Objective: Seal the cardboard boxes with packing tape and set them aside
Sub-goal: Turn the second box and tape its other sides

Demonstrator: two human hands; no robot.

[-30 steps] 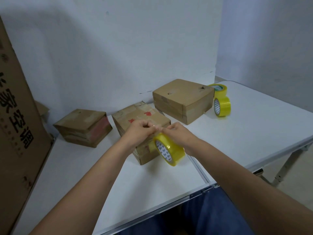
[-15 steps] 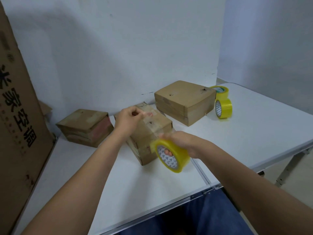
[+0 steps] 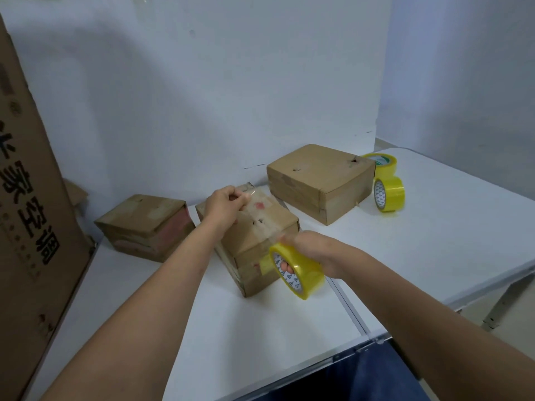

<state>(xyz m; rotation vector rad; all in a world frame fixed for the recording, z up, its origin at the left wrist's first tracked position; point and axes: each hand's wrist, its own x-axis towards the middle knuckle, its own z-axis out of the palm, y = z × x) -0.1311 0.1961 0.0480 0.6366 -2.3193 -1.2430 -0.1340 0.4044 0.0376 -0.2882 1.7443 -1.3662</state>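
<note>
Left hand: the left hand (image 3: 224, 202) has its fingers curled down on the free end of the tape strip (image 3: 262, 218), pinching and pressing it against the far top edge of the middle box (image 3: 254, 241); my reading is that this anchors the end so the strip can be drawn tight.
Right hand: the right hand (image 3: 311, 248) grasps the tape roll (image 3: 295, 270), fingers through its core and showing inside the ring, at the near top corner of the same box; held there, the roll can pay out along the lid seam toward the person.
Tape strip: clear and glossy, it lies between the two hands over the top of the middle box; whether it is stuck down all along cannot be told.
Middle box: directly under both hands, sitting on the bench (image 3: 434, 241), turned at an angle so the seam runs roughly from one hand to the other.
Step in hand: judged to be the top-seam pass on this box, not yet cut off from the roll.
Left box (image 3: 144, 225): on the bench beyond and to the outside of the left hand, well apart from it.
Large box (image 3: 320, 180): beyond the right hand, untouched.
Spare rolls: two more yellow rolls (image 3: 388, 193) lie beyond the right hand, just beside the large box's far end.
Big carton (image 3: 31, 227): stands on edge far outside the left arm, printed with dark characters.
Risk: if the left fingers lift too soon, the strip will likely slacken or wrinkle.
</note>
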